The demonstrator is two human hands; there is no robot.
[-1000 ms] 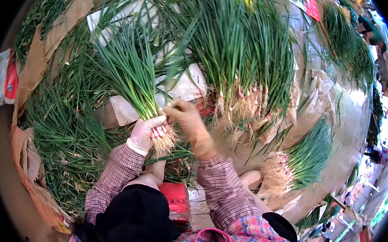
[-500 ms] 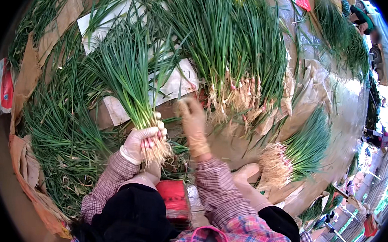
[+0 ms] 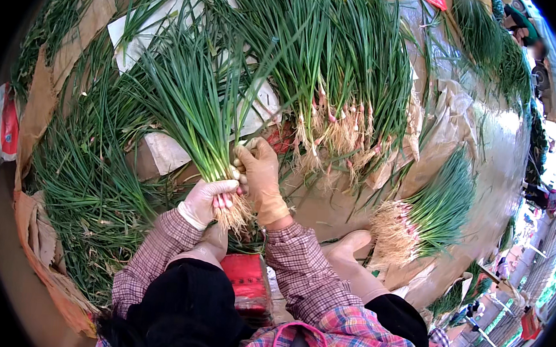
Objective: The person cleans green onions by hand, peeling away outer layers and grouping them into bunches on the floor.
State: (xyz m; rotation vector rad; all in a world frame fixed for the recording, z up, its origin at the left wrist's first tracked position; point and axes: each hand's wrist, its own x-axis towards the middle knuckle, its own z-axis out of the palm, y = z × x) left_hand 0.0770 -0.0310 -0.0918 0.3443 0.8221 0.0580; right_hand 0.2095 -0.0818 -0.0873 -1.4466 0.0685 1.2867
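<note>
My left hand (image 3: pixel 202 202), in a pale glove, is wrapped round the base of a bunch of spring onions (image 3: pixel 195 113). Their green leaves fan up and away, while pinkish bulbs and tan roots stick out below the fist. Against the right side of this bunch, my gloved right hand (image 3: pixel 260 175) has its fingertips pinched on a spring onion just above the bulbs. Its fingers partly cover that stalk. Beyond my right hand lies a large pile of spring onions (image 3: pixel 343 68), roots toward me.
A trimmed bundle of spring onions (image 3: pixel 433 210) lies right of my foot (image 3: pixel 354 243). Loose leaves (image 3: pixel 95 206) cover the ground at left, edged by torn brown sheeting (image 3: pixel 41 102). Between my legs is a red box-like thing (image 3: pixel 247 284). People (image 3: pixel 526 30) appear at far right.
My right hand has come left and down from beside the large pile onto the bunch, its fingers now pinching at the stalks. My left hand keeps its hold.
</note>
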